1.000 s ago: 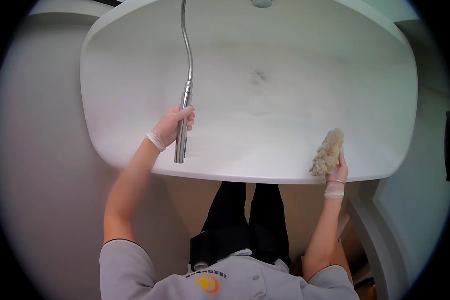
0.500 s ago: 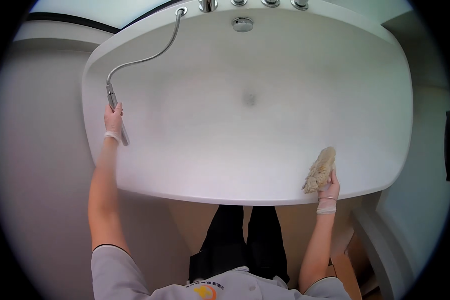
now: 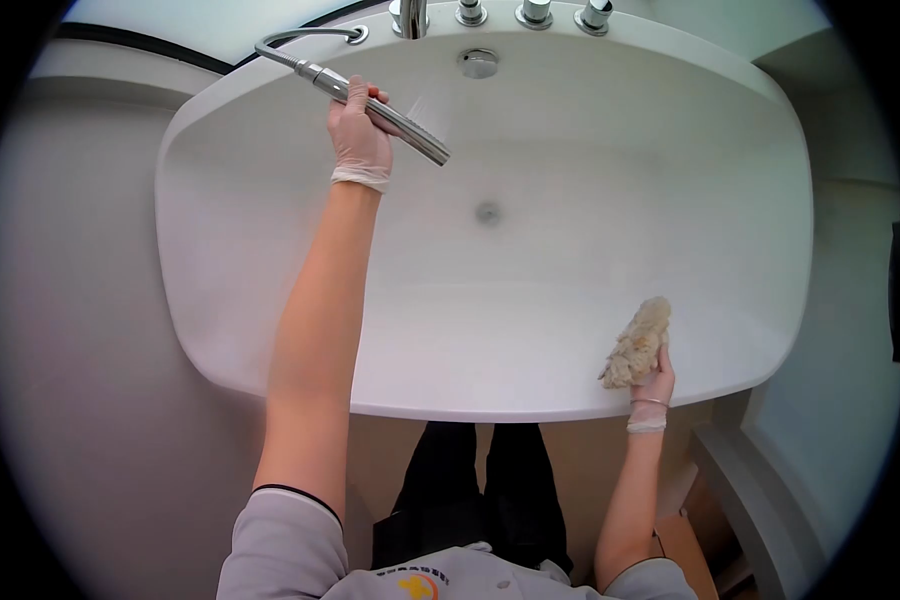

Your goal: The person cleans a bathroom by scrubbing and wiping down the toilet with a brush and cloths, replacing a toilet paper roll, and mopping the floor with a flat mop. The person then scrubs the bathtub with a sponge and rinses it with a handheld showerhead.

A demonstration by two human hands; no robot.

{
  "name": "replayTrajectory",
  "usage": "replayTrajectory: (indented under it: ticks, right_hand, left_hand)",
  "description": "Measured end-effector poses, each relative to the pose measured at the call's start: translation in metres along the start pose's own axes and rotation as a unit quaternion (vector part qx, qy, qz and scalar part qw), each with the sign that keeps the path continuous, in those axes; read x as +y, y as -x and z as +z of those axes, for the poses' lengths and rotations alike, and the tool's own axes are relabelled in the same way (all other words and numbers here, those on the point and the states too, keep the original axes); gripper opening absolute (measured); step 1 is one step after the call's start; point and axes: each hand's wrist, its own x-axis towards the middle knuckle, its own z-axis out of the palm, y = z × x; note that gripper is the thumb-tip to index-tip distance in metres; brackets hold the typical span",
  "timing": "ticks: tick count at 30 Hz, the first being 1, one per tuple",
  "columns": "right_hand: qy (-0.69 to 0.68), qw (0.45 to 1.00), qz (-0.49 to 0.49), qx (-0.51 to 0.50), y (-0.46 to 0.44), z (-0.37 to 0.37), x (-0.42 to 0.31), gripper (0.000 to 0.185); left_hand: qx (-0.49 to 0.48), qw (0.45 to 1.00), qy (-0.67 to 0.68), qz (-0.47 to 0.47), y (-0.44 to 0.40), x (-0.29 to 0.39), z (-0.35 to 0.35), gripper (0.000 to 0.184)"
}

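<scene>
My left hand point(image 3: 360, 135), in a thin translucent glove, is wrapped round a chrome hand shower point(image 3: 410, 132) over the far left part of the white bathtub point(image 3: 560, 375). Faint streaks of water show beside the shower's side. From its upper end a metal hose point(image 3: 305, 33) curves back to a fitting on the tub's rim. My right hand point(image 3: 656, 385), also gloved, grips a shaggy beige cloth point(image 3: 638, 345) just inside the near rim at the right. Part of that hand is hidden behind the cloth.
Along the far rim stand a chrome spout point(image 3: 410, 18) and several knobs point(image 3: 534, 13). A round overflow cover point(image 3: 479, 63) sits on the far inner wall, and a drain point(image 3: 487, 213) lies in the tub's floor. A grey wall point(image 3: 80, 300) borders the left side.
My left hand has swung the shower out to the left, then far up and right, turning it diagonal. My right hand and the cloth have shifted slightly. The view has moved, showing the taps.
</scene>
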Motion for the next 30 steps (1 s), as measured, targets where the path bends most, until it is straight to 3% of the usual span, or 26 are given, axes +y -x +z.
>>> replayTrajectory:
  ticks: [4,7,10,11,13,17,20,22,24,25,29,30]
  right_hand:
    - [-0.034,0.996,0.016,-0.082,-0.022,-0.038,0.003,0.042]
    - [-0.042,0.991,0.005,-0.125,-0.035,-0.058,-0.006,0.028]
    - [0.23,0.962,-0.127,-0.07,-0.014,-0.005,-0.021,0.018]
    - [0.232,0.96,-0.143,-0.069,-0.011,0.013,-0.029,0.018]
    - [0.477,0.854,-0.17,-0.118,-0.003,0.054,-0.043,0.019]
    - [0.62,0.751,-0.192,-0.118,-0.034,0.182,-0.084,0.025]
    - [0.687,0.685,-0.213,-0.112,-0.065,0.287,-0.107,0.028]
    - [0.767,0.571,-0.284,-0.071,-0.099,0.351,-0.124,0.035]
    - [0.808,0.522,-0.269,-0.051,-0.11,0.4,-0.128,0.038]
    - [0.748,0.597,-0.282,-0.069,-0.118,0.416,-0.121,0.042]
    - [0.741,0.616,-0.267,0.017,-0.157,0.453,-0.116,0.051]
    - [0.721,0.637,-0.274,0.026,-0.156,0.455,-0.112,0.046]
  left_hand:
    - [-0.049,0.993,0.002,-0.108,0.065,-0.045,0.058,0.018]
    - [-0.027,0.987,0.017,-0.156,0.105,-0.086,0.063,0.019]
    - [-0.026,0.974,-0.123,-0.19,0.133,-0.105,0.025,0.021]
    - [-0.016,0.962,-0.185,-0.201,0.138,-0.109,0.005,0.021]
    - [0.006,0.937,-0.307,-0.166,0.141,-0.123,-0.05,0.02]
    - [0.039,0.861,-0.493,-0.117,0.118,-0.123,-0.165,0.025]
    - [0.064,0.83,-0.538,-0.129,0.105,-0.083,-0.195,0.023]
    - [0.072,0.82,-0.553,-0.13,0.093,-0.083,-0.199,0.023]
    - [0.045,0.821,-0.56,-0.107,0.091,-0.081,-0.217,0.024]
    - [0.063,0.815,-0.564,-0.115,0.09,-0.075,-0.225,0.024]
    - [0.034,0.806,-0.587,-0.068,0.086,-0.053,-0.238,0.026]
    - [0.028,0.8,-0.595,-0.071,0.086,-0.053,-0.241,0.025]
